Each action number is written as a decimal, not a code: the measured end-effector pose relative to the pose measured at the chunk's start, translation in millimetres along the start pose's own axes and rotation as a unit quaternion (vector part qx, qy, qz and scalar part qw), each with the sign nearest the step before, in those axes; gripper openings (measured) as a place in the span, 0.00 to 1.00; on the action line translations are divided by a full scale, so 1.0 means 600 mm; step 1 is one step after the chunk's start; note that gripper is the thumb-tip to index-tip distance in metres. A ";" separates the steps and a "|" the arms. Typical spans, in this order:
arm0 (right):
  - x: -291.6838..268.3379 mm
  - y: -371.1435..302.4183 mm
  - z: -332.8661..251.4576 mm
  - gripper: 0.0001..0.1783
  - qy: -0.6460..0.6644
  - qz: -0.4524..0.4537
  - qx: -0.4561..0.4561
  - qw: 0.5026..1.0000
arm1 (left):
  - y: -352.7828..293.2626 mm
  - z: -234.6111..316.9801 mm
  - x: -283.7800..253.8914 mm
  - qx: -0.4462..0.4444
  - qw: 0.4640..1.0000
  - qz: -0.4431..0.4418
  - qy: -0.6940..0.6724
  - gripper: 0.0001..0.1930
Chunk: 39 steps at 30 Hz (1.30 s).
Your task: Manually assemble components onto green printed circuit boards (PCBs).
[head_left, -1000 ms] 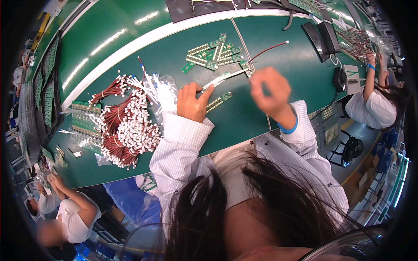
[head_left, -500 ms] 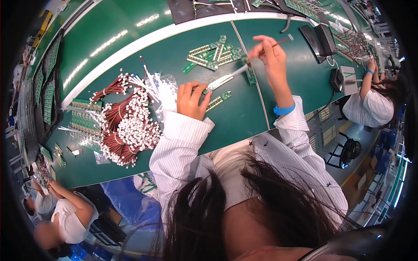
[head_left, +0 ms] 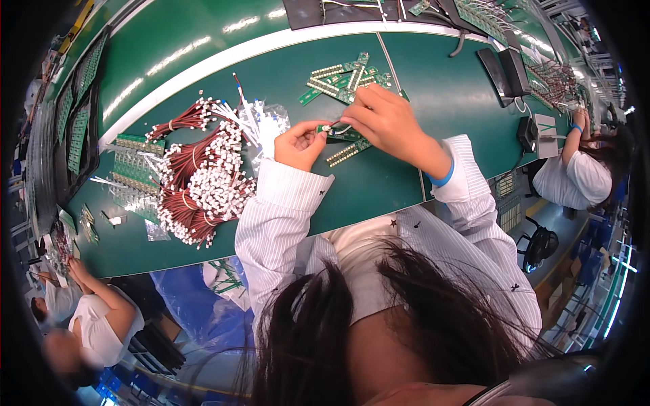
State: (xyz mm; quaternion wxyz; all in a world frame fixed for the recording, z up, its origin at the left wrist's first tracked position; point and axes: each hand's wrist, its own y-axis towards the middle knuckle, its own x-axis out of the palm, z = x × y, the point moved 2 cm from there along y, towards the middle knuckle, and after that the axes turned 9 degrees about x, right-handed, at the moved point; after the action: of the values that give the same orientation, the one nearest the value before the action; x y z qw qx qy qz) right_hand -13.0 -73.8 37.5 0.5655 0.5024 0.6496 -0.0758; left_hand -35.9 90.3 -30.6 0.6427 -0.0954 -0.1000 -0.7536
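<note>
Thumb and fingers of my left hand are closed on the end of a small green circuit board. My right hand is closed in a pinch right beside it, on a thin dark wire cable that meets the board's end. The rest of the held board is mostly hidden by my right hand. Just below lies a loose strip board with a row of pale squares. Behind my right hand, several similar green boards overlap in a loose pile.
Left of my hands lie bundles of dark red cables with white connectors, and white cables in a clear bag. Board panels are stacked farther left. A black box-shaped device stands at the right. Co-workers sit on both sides.
My right hand has come down and left, bringing the cable from the raised position to the board in my left hand. My left fingers have drawn into a tighter pinch.
</note>
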 end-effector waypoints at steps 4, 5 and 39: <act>-0.002 -0.006 -0.015 0.08 -0.063 0.030 -0.039 0.997 | -0.004 0.010 -0.007 -0.035 0.999 0.006 -0.005 0.10; -0.002 -0.007 -0.015 0.08 -0.065 0.029 -0.037 0.997 | -0.002 0.010 -0.004 -0.036 0.999 0.003 -0.006 0.10; 0.015 0.001 -0.033 0.08 -0.042 0.034 -0.030 0.998 | -0.001 -0.015 -0.009 0.038 0.989 0.086 0.118 0.09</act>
State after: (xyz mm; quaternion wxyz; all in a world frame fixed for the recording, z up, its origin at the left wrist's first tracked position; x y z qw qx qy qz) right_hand -24.4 -55.3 37.6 0.6093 0.5036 0.6097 -0.0581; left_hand -36.0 93.1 -40.7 0.7157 0.0099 -0.0435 -0.6970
